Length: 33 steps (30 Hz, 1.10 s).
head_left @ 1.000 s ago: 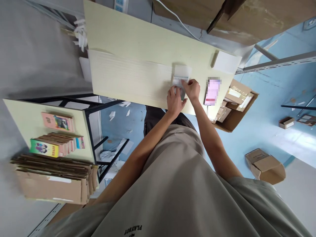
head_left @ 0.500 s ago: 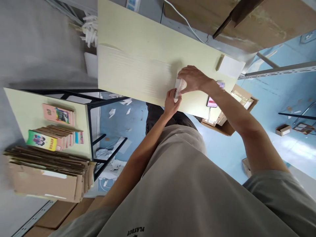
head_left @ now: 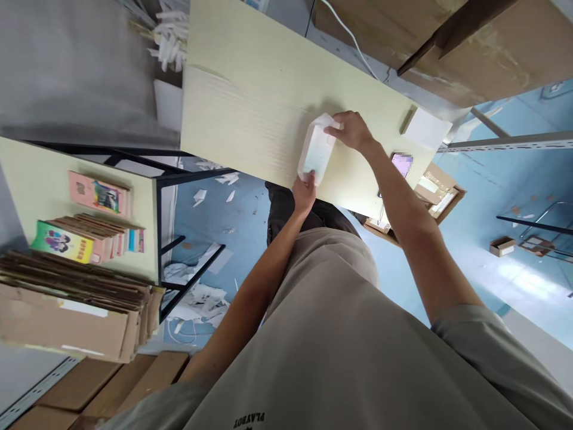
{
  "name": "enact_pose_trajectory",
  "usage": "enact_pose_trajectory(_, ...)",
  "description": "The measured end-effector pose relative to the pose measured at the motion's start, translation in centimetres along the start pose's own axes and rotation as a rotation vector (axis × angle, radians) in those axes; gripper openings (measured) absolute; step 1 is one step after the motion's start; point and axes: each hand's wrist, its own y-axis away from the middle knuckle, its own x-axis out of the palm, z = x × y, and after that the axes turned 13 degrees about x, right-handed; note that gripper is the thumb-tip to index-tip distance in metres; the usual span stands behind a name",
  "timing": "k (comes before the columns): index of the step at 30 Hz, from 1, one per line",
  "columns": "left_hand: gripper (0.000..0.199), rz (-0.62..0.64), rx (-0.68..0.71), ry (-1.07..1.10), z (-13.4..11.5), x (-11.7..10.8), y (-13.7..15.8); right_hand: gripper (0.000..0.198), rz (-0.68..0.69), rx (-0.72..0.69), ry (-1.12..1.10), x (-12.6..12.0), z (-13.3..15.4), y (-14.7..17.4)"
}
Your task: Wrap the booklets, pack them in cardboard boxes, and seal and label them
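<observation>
A long white box [head_left: 317, 148], apparently of thin card, is held over the pale yellow table [head_left: 250, 65]. Its pointed ends look like flaps, though I cannot make out whether they are folded in. My left hand [head_left: 305, 192] grips the near end with the thumb on the upper face. At the far end, my right hand [head_left: 353, 129] pinches the box's right corner between thumb and fingers. The box's underside is hidden, as are some fingers of my left hand.
On the table's right part lie a phone [head_left: 401, 162] and a white flat box [head_left: 427, 127]. An open cardboard carton [head_left: 441, 191] stands below that end. Booklets [head_left: 101, 194] and stacked flattened cardboard [head_left: 67, 316] are at left. Large cartons [head_left: 474, 60] line the back.
The white box has turned so its broad face shows upward. My right hand has shifted from wrapping over it to pinching its far corner. My left thumb now lies on its face.
</observation>
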Motion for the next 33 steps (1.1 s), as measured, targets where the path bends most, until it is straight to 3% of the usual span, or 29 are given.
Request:
enact_pose_trajectory(3,0.057,0.078,-0.053,-0.090,0.0,-0.7,-0.9,0.063,0.021,0.071,0.027,2.0,0.8,-0.6)
enact_pose_trajectory(6,0.059,0.108,-0.091,-0.083,-0.4,-1.3,-1.2,0.067,-0.062,0.107,0.005,3.3,1.5,-0.9)
enact_pose_trajectory(11,0.069,0.389,-0.156,-0.127,-1.5,-4.6,-1.1,0.071,-0.163,0.208,0.056,3.9,3.0,2.2)
enact_pose_trajectory(13,0.064,0.361,-0.062,-0.265,-2.1,-6.6,-1.8,0.071,-0.217,0.165,0.019,4.4,3.5,4.8)
enact_pose_trajectory(16,0.037,0.162,0.234,-0.450,-2.8,-8.8,-4.0,0.067,-0.188,0.086,0.022,5.8,3.8,9.1)
enact_pose_trajectory(18,0.046,0.134,0.418,-0.481,-3.1,-9.2,-5.8,0.065,-0.090,0.062,0.044,6.7,3.9,11.4)
enact_pose_trajectory(21,0.062,0.226,0.550,-0.479,-3.0,-9.0,-7.5,0.065,-0.001,0.073,0.013,7.0,4.1,13.4)
enact_pose_trajectory(27,0.063,0.354,0.556,-0.535,-4.7,-10.2,-7.6,0.056,0.032,0.089,-0.014,4.1,5.7,14.3)
enact_pose_trajectory(30,0.063,0.334,0.591,-0.548,-8.2,-10.2,-7.4,0.048,-0.079,0.105,-0.034,1.2,6.8,14.6)
enact_pose_trajectory(33,0.062,0.276,0.773,-0.498,-13.8,-9.4,-7.3,0.048,-0.295,0.058,-0.086,-3.1,7.2,14.3)
